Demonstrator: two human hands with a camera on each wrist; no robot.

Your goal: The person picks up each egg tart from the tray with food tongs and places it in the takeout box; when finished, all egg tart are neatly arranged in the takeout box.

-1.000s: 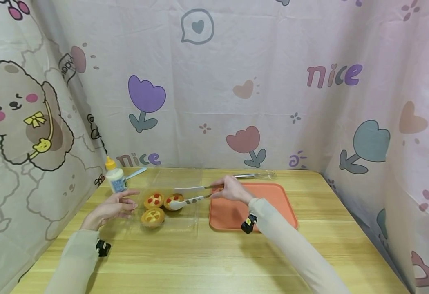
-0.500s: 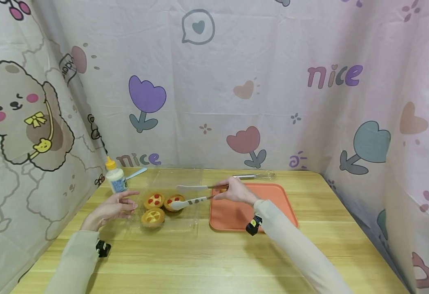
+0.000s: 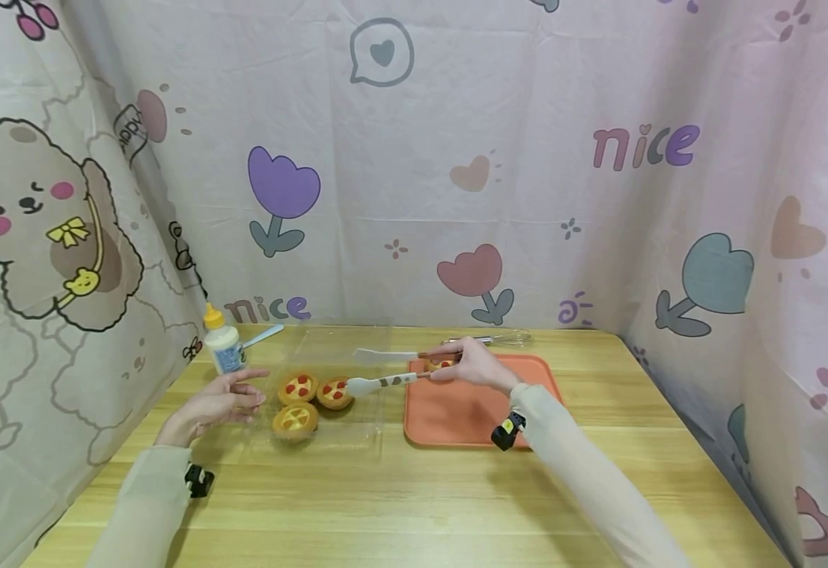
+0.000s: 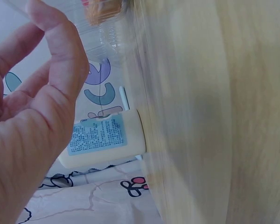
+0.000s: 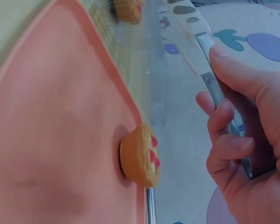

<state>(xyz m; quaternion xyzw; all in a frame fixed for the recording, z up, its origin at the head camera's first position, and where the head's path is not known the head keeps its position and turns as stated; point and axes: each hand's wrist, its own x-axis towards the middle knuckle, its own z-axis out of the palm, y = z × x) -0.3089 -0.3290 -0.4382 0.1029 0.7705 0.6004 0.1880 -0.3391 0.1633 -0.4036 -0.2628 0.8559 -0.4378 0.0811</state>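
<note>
My right hand [image 3: 476, 364] grips a pair of tongs [image 3: 394, 380] with pale spotted arms. The tongs are spread, nothing between their tips, which lie above the right part of a clear plastic box [image 3: 361, 446]. In that box sit three egg tarts [image 3: 296, 421], two with red toppings. Another red-topped egg tart [image 5: 139, 156] rests on the orange tray [image 3: 449, 422], partly behind my right hand in the head view. At the box's left side is my left hand [image 3: 217, 402], its fingers loosely bent and holding nothing. Whether it touches the clear wall is hard to tell.
A squeeze bottle with a yellow cap [image 3: 224, 347] stands behind my left hand, beside a pale blue utensil [image 3: 263, 335]. Behind the tray lies a wire whisk [image 3: 509, 339]. The box's clear lid [image 3: 343, 341] stands raised at the back, near the patterned curtain.
My right hand has drawn the tongs to the right, off the nearest egg tart, which stays in the box. More of the egg tart on the tray now shows. My left hand has stayed put.
</note>
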